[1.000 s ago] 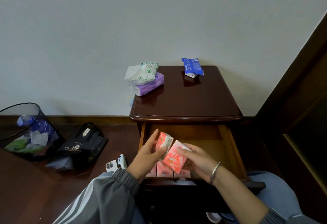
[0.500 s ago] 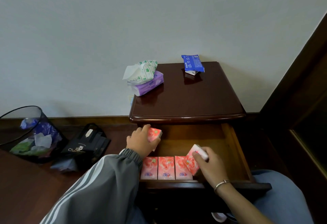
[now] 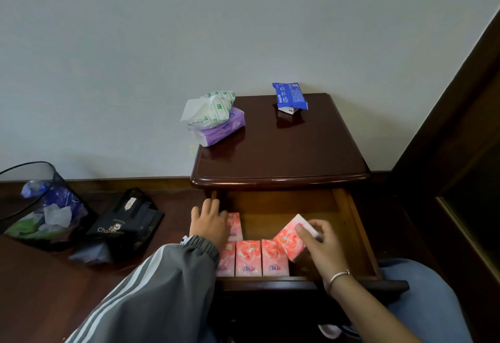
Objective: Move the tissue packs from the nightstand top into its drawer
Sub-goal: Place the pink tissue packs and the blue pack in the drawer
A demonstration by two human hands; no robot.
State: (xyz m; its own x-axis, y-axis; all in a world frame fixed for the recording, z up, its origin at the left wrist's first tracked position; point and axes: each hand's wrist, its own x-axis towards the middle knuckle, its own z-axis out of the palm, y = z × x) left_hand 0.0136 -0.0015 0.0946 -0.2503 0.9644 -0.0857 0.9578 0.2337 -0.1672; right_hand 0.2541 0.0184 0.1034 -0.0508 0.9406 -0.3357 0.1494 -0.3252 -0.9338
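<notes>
The dark wooden nightstand [image 3: 281,164] has its drawer [image 3: 351,223] pulled out. Three pink tissue packs [image 3: 248,258] lie in a row along the drawer's front. My left hand [image 3: 209,220] presses another pink pack [image 3: 234,226] flat at the drawer's left side, behind the row. My right hand [image 3: 319,242] grips a tilted pink pack [image 3: 290,237] at the right end of the row. On the top sit a purple tissue pack [image 3: 221,130] with a green-and-white pack [image 3: 211,108] on it, and a blue pack [image 3: 290,95] on a small white box.
A black mesh waste bin [image 3: 40,207] with rubbish stands on the floor at left, next to a black bag [image 3: 124,223]. A dark wooden panel [image 3: 460,153] rises at right. My knee in blue jeans [image 3: 422,288] is beside the drawer front.
Both hands went down into the drawer with a pink pack each. The left pack now lies flat at the left side; the right pack tilts against the row's end.
</notes>
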